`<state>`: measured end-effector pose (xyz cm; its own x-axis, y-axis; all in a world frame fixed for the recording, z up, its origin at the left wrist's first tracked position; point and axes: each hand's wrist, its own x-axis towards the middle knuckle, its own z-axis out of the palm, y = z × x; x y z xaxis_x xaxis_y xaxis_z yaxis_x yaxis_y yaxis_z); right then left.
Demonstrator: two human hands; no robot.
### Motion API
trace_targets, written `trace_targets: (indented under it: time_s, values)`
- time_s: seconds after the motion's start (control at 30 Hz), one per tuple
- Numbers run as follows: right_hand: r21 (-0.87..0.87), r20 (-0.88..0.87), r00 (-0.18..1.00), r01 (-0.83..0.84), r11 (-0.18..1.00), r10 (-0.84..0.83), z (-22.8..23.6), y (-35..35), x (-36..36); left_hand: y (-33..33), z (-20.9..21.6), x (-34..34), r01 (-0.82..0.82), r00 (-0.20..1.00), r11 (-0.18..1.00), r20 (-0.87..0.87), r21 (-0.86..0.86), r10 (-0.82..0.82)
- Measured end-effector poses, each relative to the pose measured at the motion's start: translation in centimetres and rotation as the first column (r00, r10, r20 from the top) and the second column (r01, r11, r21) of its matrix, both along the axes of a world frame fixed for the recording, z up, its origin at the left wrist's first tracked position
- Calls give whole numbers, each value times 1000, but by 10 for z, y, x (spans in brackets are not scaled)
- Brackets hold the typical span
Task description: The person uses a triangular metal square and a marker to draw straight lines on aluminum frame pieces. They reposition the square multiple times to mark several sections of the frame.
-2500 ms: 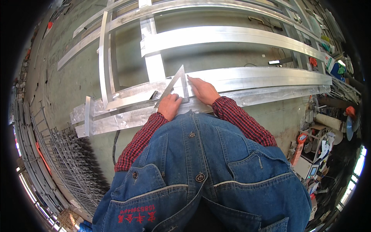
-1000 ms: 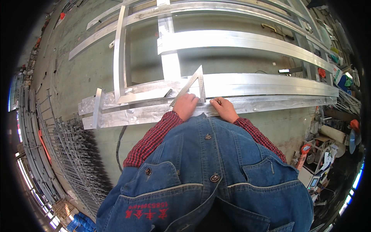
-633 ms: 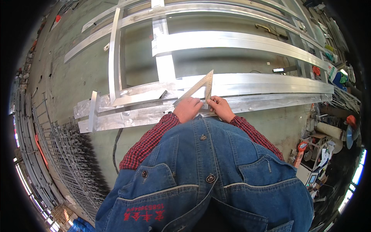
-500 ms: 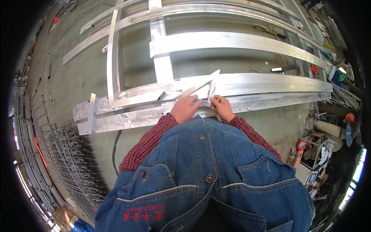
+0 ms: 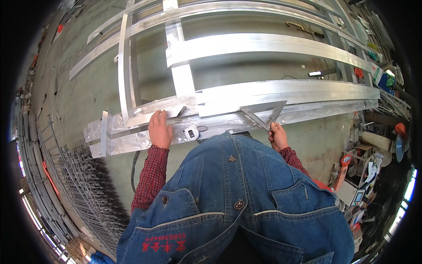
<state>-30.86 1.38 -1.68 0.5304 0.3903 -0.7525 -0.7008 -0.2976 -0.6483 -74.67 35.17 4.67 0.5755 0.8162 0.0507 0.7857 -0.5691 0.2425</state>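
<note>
My right hand [image 5: 278, 137] is closed around one corner of a triangular metal set square [image 5: 266, 115]. The set square extends over the front silver metal bars [image 5: 299, 110], tilted, and I cannot tell whether it touches them. My left hand [image 5: 160, 129] has its fingers laid out over a short angled metal piece [image 5: 143, 118] on the bars; its thumb is hidden. Between my hands, a white tape measure [image 5: 192, 133] sits on the nearest bar. Beside my left hand, the short piece ends in a dark, slanted cut [image 5: 181, 111].
A wide shiny bar [image 5: 263, 46] crosses behind, over an upright cross strip [image 5: 182, 75]. A short loose piece [image 5: 104, 134] lies across the left bar ends. Stacked metal racks [image 5: 83, 185] stand at the left. A machine with a small screen [image 5: 358, 196] and clutter are at the right.
My left hand has moved left from the set square to the short metal piece. My right hand has drawn the set square to the right, and the tape measure has come into view.
</note>
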Motion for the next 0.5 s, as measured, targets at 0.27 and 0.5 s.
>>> trace_targets:
  time_s: [0.27, 0.5]
  values:
    - [61, -17, 1000, 21, 998, -20, -23, -18, -9, 24, -16, 27, 91, 993, 995, -75, -46, -94]
    - [-30, 21, 998, -51, 998, 51, -27, -49, -9, 39, -30, 27, 47, 975, 995, -214, -93, -66]
